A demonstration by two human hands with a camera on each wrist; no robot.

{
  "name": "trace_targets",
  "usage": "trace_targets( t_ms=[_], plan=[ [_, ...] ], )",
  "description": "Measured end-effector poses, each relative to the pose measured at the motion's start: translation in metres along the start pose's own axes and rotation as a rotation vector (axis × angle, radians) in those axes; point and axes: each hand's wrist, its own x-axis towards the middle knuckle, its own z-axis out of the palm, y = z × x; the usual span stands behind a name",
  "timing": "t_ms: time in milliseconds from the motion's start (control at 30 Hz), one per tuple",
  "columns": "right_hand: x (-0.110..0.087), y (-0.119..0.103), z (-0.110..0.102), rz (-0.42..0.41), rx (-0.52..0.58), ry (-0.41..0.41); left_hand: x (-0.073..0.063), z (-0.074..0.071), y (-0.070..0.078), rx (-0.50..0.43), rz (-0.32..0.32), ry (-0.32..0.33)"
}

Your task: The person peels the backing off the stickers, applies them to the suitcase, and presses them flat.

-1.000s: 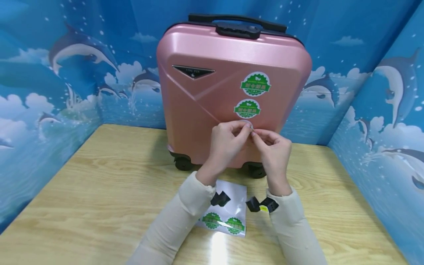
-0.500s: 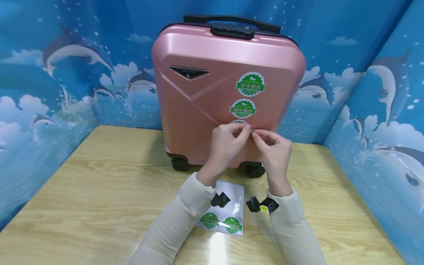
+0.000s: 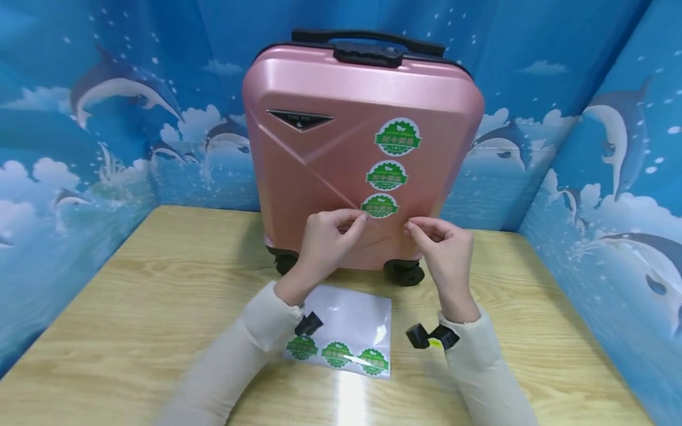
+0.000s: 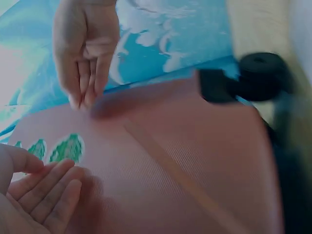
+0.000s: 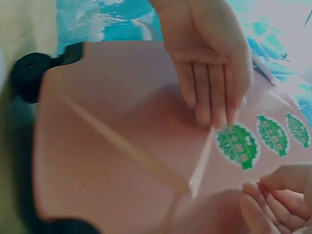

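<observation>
A pink hard-shell suitcase (image 3: 309, 195) stands upright on the table. Three round green-and-white stickers run down its right half, the lowest sticker (image 3: 379, 206) sitting between my hands. My left hand (image 3: 333, 239) is at that sticker's lower left, fingertips by its edge; whether they touch it cannot be told. To the right, my right hand (image 3: 444, 242) is in front of the suitcase, thumb and fingertips close together. Neither hand shows anything held. In the wrist views, the left fingers (image 5: 207, 90) and right fingers (image 4: 87, 80) look fairly straight.
A glossy white sticker sheet (image 3: 351, 313) lies on the wooden table (image 3: 176, 284) before the suitcase, with green stickers along its near edge, partly under my left forearm. Blue dolphin-print curtains (image 3: 602, 136) enclose the back and sides. Black wheels (image 3: 407, 273) support the suitcase.
My hands, fingertips together over the lowest sticker before, have moved apart, the left one leftward and down. That sticker now shows almost whole. The view has shifted slightly.
</observation>
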Motion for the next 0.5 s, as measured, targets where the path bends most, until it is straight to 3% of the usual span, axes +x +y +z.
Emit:
trace_targets(
  t_ms=[133, 333, 500],
  plan=[
    [-0.005, 0.015, -0.011, 0.031, -0.085, -0.092, -0.012, -0.022, -0.018, 0.065, 0.03, -0.01],
    [-0.019, 0.038, -0.03, 0.096, -0.165, -0.269, -0.034, -0.056, -0.043, 0.165, 0.012, -0.022],
    [-0.029, 0.056, -0.048, 0.097, -0.287, -0.352, -0.05, -0.087, -0.062, 0.218, 0.025, -0.055]
  ],
)
